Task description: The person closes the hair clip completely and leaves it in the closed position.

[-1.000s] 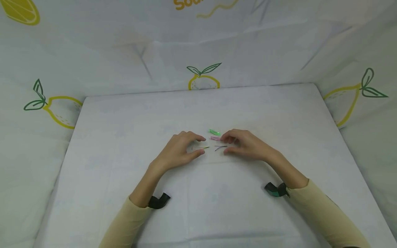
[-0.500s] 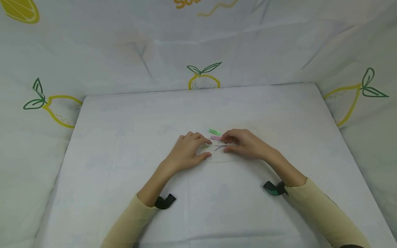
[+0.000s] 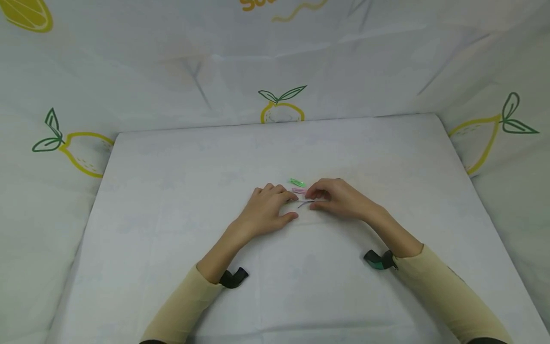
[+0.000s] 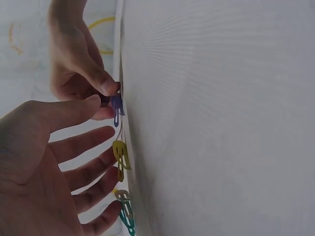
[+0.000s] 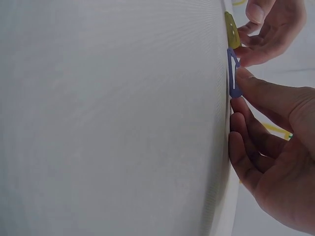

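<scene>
In the right wrist view my right hand point(image 5: 280, 142) has its thumb tip on a purple snap hair clip point(image 5: 236, 92), with the other fingers curled behind. From the head view, that clip is a thin forked line between thumb and index finger. My left hand point(image 3: 268, 210) spreads its fingers and thumb apart around a yellow hair clip point(image 4: 121, 150), without closing on it; from above this hand hides the clip. By its little finger in the left wrist view are a beige hair clip point(image 4: 123, 195) and a teal hair clip point(image 4: 127, 221).
A small bright green piece point(image 3: 297, 182) and a pink piece point(image 3: 299, 190) lie just beyond the fingertips, too small to tell clearly. White cloth covers the table point(image 3: 193, 162). Lemon-printed curtain walls point(image 3: 142, 81) stand behind and at both sides.
My left hand has slid right, toward the right hand, and now covers the yellow clip seen earlier. The right hand stays almost in place, its thumb a little closer to the index finger.
</scene>
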The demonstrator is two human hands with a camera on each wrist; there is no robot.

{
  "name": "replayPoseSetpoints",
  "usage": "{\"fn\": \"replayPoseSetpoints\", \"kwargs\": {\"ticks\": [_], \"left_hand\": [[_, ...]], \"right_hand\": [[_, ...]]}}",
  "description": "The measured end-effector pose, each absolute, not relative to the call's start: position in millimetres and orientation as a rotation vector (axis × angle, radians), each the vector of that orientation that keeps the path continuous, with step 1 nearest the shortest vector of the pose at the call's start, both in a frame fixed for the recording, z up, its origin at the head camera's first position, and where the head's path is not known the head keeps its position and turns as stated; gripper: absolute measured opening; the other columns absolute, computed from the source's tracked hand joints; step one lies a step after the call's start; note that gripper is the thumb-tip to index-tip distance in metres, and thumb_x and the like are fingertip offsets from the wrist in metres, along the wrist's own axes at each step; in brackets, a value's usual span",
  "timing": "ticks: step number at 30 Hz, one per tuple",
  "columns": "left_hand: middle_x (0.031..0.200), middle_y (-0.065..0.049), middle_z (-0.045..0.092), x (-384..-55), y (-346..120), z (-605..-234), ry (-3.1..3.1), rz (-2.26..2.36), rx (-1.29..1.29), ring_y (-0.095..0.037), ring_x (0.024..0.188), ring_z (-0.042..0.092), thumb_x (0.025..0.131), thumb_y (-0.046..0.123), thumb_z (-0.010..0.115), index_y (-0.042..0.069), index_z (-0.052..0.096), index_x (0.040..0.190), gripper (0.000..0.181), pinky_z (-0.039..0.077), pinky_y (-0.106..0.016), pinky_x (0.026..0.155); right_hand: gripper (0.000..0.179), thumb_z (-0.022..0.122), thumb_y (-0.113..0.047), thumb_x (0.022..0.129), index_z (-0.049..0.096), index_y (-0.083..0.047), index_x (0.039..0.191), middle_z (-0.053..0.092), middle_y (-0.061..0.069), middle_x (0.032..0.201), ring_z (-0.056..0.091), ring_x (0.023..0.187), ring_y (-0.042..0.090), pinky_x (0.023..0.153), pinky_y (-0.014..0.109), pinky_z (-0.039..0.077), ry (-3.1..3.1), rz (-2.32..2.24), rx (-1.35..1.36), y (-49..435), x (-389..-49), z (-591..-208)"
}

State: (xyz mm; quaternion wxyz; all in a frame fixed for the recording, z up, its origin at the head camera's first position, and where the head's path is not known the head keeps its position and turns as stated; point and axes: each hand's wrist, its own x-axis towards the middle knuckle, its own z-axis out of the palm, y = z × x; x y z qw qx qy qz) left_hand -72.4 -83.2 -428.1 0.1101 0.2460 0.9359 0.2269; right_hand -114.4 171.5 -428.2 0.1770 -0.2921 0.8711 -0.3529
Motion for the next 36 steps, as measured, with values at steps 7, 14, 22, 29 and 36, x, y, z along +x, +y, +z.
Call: {"fn": "replayPoseSetpoints", "kwargs": {"ticks": [7, 14, 22, 29, 36], "left_hand": [[0.129, -0.001, 0.073, -75.5, -79.5, -428.5, 2.748, 0.649, 0.706, -0.026, 0.118, 0.063, 0.1, 0.039, 0.078, 0.022, 0.075, 0.132, 0.036, 0.046, -0.054, 0.105], [0.123, -0.001, 0.073, -78.0, -75.0, -428.1, 2.765, 0.64, 0.687, -0.025, 0.113, 0.065, 0.098, 0.035, 0.081, 0.022, 0.077, 0.126, 0.031, 0.047, -0.054, 0.103], [0.12, -0.002, 0.074, -78.8, -69.8, -426.0, 2.796, 0.603, 0.687, -0.027, 0.111, 0.067, 0.097, 0.032, 0.084, 0.021, 0.078, 0.122, 0.028, 0.046, -0.055, 0.106], [0.115, 0.0, 0.074, -78.4, -61.9, -427.2, 2.861, 0.505, 0.674, -0.026, 0.108, 0.068, 0.096, 0.037, 0.084, 0.023, 0.078, 0.117, 0.026, 0.047, -0.052, 0.103], [0.114, 0.002, 0.074, -78.3, -56.4, -426.3, 2.884, 0.432, 0.657, -0.024, 0.107, 0.068, 0.096, 0.039, 0.085, 0.024, 0.077, 0.116, 0.026, 0.047, -0.05, 0.103]], "right_hand": [[0.025, 0.086, -0.011, 0.093, 0.078, -0.007, 0.116, 0.082, 0.003, 0.111, 0.075, 0.103, 0.018, 0.095, 0.042, 0.06, 2.464, -0.996, -0.834, 171.7, -115.0, -429.6], [0.023, 0.084, -0.009, 0.094, 0.078, -0.005, 0.116, 0.082, 0.006, 0.112, 0.076, 0.105, 0.022, 0.096, 0.047, 0.06, 2.466, -0.987, -0.851, 171.8, -115.1, -430.5], [0.021, 0.083, -0.007, 0.094, 0.078, -0.005, 0.115, 0.081, 0.006, 0.11, 0.074, 0.102, 0.02, 0.094, 0.045, 0.06, 2.468, -0.969, -0.852, 170.3, -115.1, -429.1], [0.019, 0.082, -0.004, 0.095, 0.078, -0.004, 0.114, 0.081, 0.006, 0.108, 0.072, 0.098, 0.018, 0.091, 0.041, 0.06, 2.484, -0.936, -0.85, 169.6, -114.9, -429.0], [0.016, 0.08, -0.002, 0.095, 0.079, -0.004, 0.111, 0.081, 0.005, 0.105, 0.071, 0.095, 0.017, 0.089, 0.039, 0.06, 2.495, -0.925, -0.856, 169.3, -114.6, -428.2]]}}
